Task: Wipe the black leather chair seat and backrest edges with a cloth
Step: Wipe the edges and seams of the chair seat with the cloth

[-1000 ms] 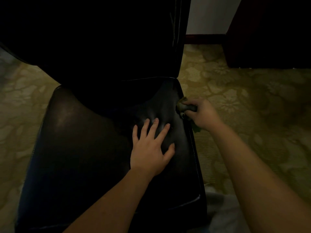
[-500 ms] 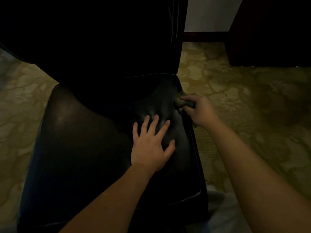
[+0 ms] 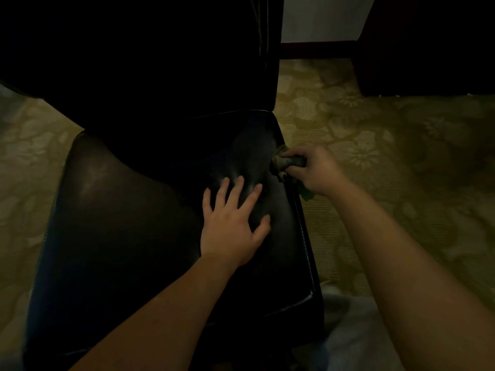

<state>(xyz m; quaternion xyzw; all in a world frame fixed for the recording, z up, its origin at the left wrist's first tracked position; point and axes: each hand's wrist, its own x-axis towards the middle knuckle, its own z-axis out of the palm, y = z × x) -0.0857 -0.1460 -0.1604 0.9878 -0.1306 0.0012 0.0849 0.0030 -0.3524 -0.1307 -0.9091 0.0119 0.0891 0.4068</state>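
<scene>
Right hand [image 3: 316, 171] hardly shifted, fingers curled round crumpled greenish cloth [image 3: 288, 159] at right edge, left hand [image 3: 230, 226] spread flat on glossy black seat [image 3: 120, 223]

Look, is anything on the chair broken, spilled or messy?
Nothing stands out. The seat looks whole, the left hand rests flat on it, and the right hand grips the cloth at its right edge.

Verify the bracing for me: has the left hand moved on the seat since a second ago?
No. The left hand lies flat on the same spot of the seat, equally far from its right edge.
</scene>
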